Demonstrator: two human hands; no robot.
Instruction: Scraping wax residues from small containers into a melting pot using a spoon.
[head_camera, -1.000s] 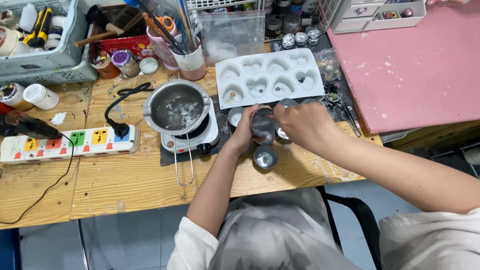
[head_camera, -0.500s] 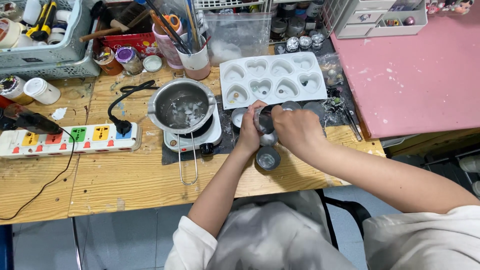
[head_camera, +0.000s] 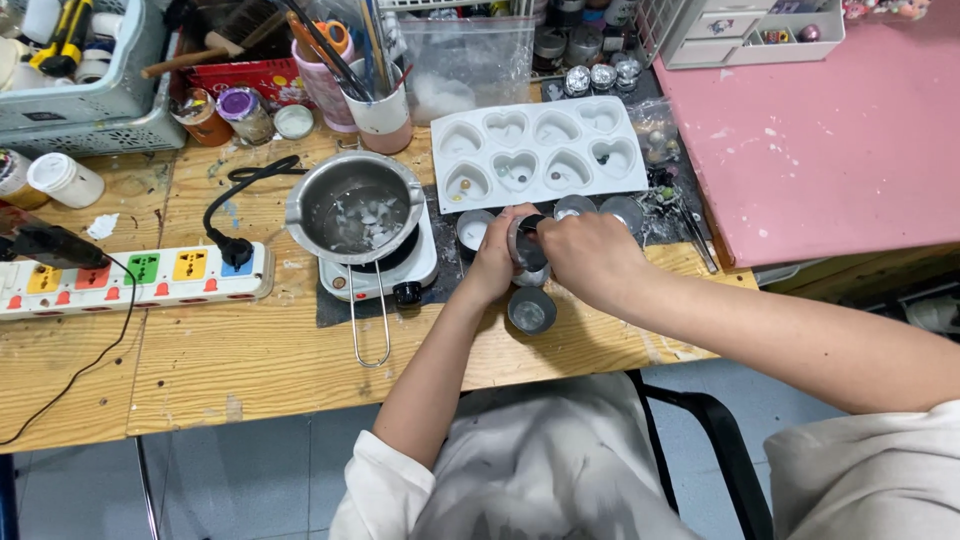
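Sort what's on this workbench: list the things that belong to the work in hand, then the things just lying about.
In hand:
- left hand and right hand, both on the small round tin
- open tin just below them
- heart-shaped mould tray
- melting pot on its small hot plate

Lying about:
- power strip
- cup of tools
- plastic basket
- pink board

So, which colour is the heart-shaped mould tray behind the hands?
White. The mould tray shows best in the head view, the only one.
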